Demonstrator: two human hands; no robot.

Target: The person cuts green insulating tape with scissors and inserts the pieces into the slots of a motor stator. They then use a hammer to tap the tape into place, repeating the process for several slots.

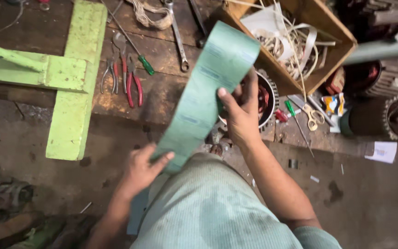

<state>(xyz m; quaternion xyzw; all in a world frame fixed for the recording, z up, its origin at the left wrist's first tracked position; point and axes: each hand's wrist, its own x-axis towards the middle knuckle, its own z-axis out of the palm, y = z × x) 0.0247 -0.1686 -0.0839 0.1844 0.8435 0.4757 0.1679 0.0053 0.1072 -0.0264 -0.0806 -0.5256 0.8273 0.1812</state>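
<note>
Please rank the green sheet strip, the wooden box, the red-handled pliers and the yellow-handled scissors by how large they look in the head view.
1. Green sheet strip, though it is held nearest the camera, which enlarges it.
2. Wooden box, partly cut off by the frame.
3. Red-handled pliers.
4. Yellow-handled scissors, close to the pliers in size.

Your hands held a matt green paper sheet (pixel 208 92). Beyond it you saw a rough wooden box (pixel 332 46), a chipped painted green beam (pixel 77 78), and red plastic-handled steel pliers (pixel 132 76).
</note>
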